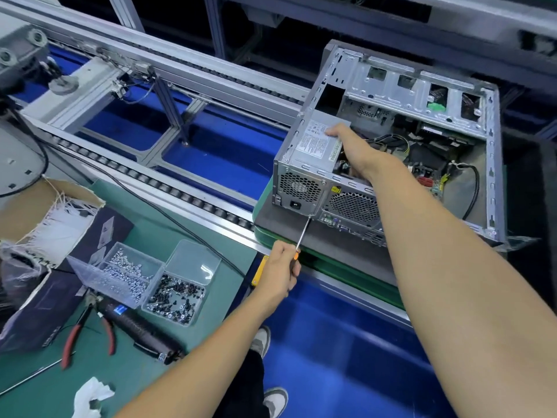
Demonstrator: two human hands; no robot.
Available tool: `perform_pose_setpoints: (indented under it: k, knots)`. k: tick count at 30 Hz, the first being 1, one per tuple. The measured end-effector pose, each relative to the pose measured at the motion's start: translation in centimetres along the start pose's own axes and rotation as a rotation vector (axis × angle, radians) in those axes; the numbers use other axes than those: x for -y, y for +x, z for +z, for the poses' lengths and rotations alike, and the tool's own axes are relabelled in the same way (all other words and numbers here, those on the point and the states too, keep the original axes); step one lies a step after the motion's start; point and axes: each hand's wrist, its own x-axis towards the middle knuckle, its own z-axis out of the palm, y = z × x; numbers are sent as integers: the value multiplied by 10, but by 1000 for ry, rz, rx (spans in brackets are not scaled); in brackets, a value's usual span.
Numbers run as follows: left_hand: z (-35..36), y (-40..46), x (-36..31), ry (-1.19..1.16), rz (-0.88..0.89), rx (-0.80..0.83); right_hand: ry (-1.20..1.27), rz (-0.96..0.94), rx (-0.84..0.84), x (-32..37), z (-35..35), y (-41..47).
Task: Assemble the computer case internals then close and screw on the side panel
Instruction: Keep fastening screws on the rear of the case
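— What do we see around the station? 
— We see a roller conveyor (pixel 168 188) with aluminium rails crossing the frame from upper left toward centre, over a blue floor (pixel 331 342).

— And at lower left? 
— We see a green bench mat (pixel 180 224) carrying clear plastic boxes (pixel 156 282) of silver and black screws, red-handled pliers (pixel 87 330), a black power tool (pixel 141 330) and an open cardboard carton (pixel 36 206).

— Behind? 
— We note grey metal framing (pixel 331 13) across the top, dark and shadowed beneath; light falls evenly from above.
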Motion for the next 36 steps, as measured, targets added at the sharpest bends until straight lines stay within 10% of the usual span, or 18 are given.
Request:
perform_pose_setpoints:
  k: [13,36]
  knots:
    - [18,-5,6,83,238,-152,16,-4,5,-6,-2,8]
    - [20,2,3,-58,71,-88,-29,-31,13,-9,-1,13]
